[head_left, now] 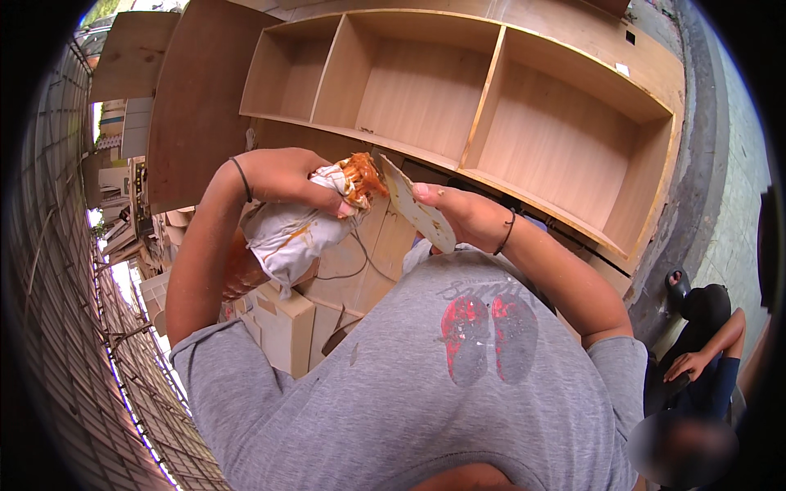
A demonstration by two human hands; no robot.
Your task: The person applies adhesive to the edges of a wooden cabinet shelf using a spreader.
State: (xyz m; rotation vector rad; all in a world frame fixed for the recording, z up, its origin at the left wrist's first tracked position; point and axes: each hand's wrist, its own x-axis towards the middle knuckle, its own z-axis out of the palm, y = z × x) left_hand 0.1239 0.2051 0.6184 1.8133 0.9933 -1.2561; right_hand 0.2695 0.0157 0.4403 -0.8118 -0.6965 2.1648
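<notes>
- Left hand [282,176]: fingers clenched around a white crumpled bag [286,233], grip near its top, thumb pressed to the front. Thin black band on that wrist.
- Bag is smeared with orange-brown paste [362,173], which oozes out at the bag's open mouth, just past the fingertips. Bag body hangs down below the hand, in front of the chest.
- Right hand [463,214]: pinching a flat, pale scrap of board [417,209], thumb on top, other fingers hidden behind it. Black band on this wrist too.
- Board scrap is tilted, upper end just beside the paste at the bag mouth; can't tell if it actually touches.
- Both hands are held up, close together, above a grey T-shirt [393,393] with a red print on it.
- Behind the hands: a large open wooden shelf unit [491,106], bare compartments, light laminate.
- Below the bag: pale wooden boxes [282,319] and a dark cable [360,254] lying over a panel.
- Flat brown panels [201,106] lean at the left, near the unit.
- Lower right: another person sits on the ground, dark top, one hand [686,362] on a knee, well apart from the work.
</notes>
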